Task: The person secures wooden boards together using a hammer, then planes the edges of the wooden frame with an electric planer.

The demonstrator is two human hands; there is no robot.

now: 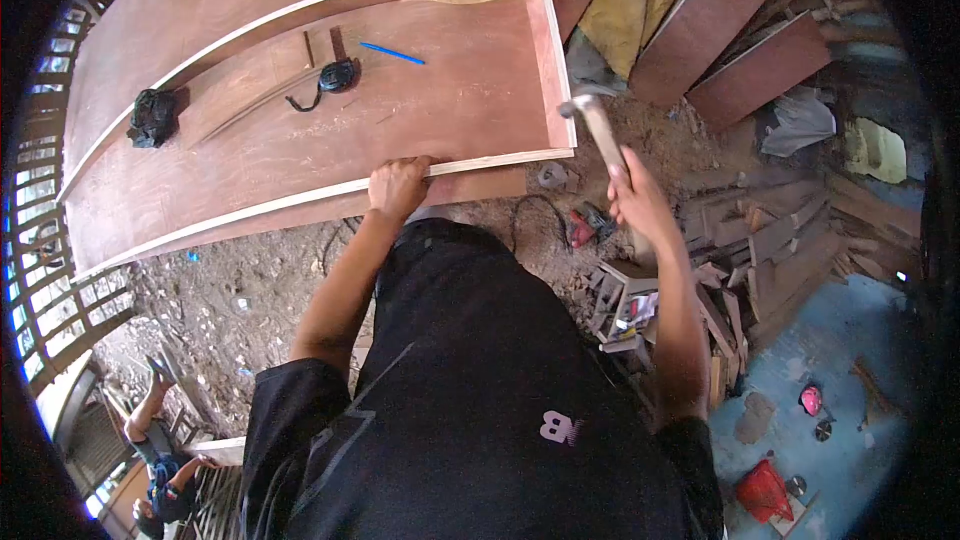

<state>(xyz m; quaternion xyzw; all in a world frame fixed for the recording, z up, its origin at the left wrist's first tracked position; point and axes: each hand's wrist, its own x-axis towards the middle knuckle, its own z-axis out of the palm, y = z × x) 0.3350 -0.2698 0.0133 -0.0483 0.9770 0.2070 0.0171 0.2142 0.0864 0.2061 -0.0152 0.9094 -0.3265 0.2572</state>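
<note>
Black shirt (440,390); hammer (604,135) inside closed right hand (640,202), wooden frame (550,65) under curled left hand (398,186).

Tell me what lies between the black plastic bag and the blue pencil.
In the head view, a tape measure and thin wood strips lie between the bag and pencil.

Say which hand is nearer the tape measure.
Left. The left hand is on the wooden frame, this side of the tape measure; the right hand, holding a hammer, is farther right, past the frame's end.
</note>
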